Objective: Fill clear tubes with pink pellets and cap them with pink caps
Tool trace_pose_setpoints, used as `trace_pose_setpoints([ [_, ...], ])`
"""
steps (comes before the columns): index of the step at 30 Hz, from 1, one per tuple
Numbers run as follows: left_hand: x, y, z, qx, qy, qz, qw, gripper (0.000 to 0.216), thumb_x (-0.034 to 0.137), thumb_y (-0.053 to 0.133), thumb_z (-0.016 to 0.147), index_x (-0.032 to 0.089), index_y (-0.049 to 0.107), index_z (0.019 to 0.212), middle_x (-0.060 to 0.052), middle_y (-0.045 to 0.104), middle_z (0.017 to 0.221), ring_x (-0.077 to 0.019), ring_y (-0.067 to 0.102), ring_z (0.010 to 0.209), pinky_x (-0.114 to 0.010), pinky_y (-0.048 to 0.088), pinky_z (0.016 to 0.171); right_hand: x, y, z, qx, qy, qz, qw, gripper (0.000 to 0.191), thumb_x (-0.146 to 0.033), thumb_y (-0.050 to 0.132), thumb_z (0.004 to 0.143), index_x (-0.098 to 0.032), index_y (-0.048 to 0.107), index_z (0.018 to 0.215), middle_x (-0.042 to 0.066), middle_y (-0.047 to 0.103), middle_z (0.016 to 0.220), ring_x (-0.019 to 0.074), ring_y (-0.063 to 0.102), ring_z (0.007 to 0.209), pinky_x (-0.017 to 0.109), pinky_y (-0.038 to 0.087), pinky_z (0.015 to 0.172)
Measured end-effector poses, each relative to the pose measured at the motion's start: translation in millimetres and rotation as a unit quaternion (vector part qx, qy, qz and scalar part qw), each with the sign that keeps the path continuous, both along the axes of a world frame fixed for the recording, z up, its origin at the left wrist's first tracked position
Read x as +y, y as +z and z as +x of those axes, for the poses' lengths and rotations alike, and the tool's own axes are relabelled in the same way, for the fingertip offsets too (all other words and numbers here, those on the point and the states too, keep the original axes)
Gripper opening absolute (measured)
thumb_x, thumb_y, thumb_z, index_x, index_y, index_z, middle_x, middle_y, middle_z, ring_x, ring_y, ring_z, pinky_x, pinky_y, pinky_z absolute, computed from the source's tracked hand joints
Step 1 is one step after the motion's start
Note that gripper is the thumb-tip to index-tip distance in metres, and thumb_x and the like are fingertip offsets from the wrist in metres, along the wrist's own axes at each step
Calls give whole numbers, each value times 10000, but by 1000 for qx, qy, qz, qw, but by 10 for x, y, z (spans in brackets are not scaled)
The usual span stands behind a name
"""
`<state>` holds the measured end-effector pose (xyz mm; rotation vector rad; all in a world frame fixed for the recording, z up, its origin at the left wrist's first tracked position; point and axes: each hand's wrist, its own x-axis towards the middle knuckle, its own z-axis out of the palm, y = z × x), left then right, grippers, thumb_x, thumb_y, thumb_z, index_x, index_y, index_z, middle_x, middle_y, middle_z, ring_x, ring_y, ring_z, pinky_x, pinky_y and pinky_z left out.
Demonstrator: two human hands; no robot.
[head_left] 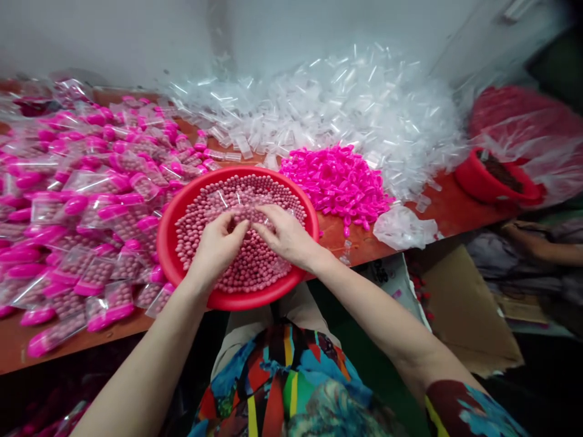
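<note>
A red basin (163,258) full of small dull-pink beads (255,267) stands at the table edge in front of me. Both hands are over the beads, fingertips close together. My left hand (218,240) is closed, thumb bent towards the fingers, at a clear plastic container (230,199) that glints among the beads. My right hand (286,233) curves in from the other side, thumb and fingers drawn together; what they grip is see-through or hidden. Just behind the basin lies a heap of bright pink plastic caps (337,182).
Filled, pink-capped bead containers (109,206) pile up on the left. Clear empty containers (319,109) form a big heap along the wall. A crumpled plastic bag (405,227) and a red tub (485,182) are at right. Below are a cardboard box (469,303) and another person's arm (542,246).
</note>
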<state>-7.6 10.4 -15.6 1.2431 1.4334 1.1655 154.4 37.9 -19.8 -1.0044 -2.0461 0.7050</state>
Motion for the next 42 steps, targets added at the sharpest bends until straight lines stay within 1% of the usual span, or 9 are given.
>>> trace_pose_setpoints([
  [3,-59,72,84,-95,23,-30,995,210,352,649,809,159,650,891,-18,636,833,-162,603,777,-259,492,690,9,5,505,12,-55,61,997,228,-266,490,969,-202,645,1123,90,679,1164,198,626,1123,368,490,1010],
  [5,-112,122,150,-159,11,-38,987,221,356,673,806,161,650,906,-28,642,901,-166,622,823,-276,516,728,48,-106,882,6,-208,36,977,268,-276,424,994,-218,643,1137,73,692,1100,200,646,1023,385,514,947],
  [7,-162,172,226,-222,-20,-50,973,220,329,717,784,159,655,909,-33,649,935,-168,641,848,-286,528,758,70,-312,1179,-83,-277,-14,957,275,-249,427,975,-180,678,1064,104,698,1034,232,642,980,419,508,931],
  [14,-284,265,422,-349,-66,-160,921,229,213,750,753,134,676,955,-46,688,867,-167,679,763,-270,552,670,-109,-984,1296,-218,-225,-54,948,274,-218,572,868,-183,717,1098,145,675,1089,294,574,1033,467,484,931],
  [19,-335,284,400,-422,-51,-223,877,159,207,600,852,119,689,950,-79,721,856,-198,700,733,-305,575,631,-80,-984,1362,-129,-285,-49,949,377,-313,407,962,-122,672,1150,165,689,1081,259,630,1000,423,509,908],
  [23,-353,264,390,-449,-32,-252,857,162,222,547,885,125,678,890,-81,713,793,-189,694,690,-303,576,611,4,-946,1422,-29,-277,-93,956,396,-395,454,950,-142,676,1159,128,734,1050,230,677,919,389,527,858],
  [32,-374,92,306,-423,48,-228,876,139,310,660,829,182,630,782,-4,655,720,-123,608,611,-228,493,522,-145,-1124,1564,-60,-316,-19,947,221,-256,501,905,-172,690,983,116,703,1004,216,613,967,382,462,942],
  [38,-405,155,325,-417,7,-222,881,146,244,604,727,163,605,607,-29,623,692,-130,546,557,-226,379,426,-130,-1157,1917,-62,-456,-20,887,284,-312,447,924,-130,664,951,152,678,949,218,566,891,388,441,912],
  [42,-379,173,380,-398,35,-255,880,112,237,623,744,156,638,668,-14,597,651,-124,554,559,-216,403,435,106,-1129,1979,-79,-499,-46,862,295,-400,558,864,-128,646,933,125,671,892,227,575,855,415,463,881],
])
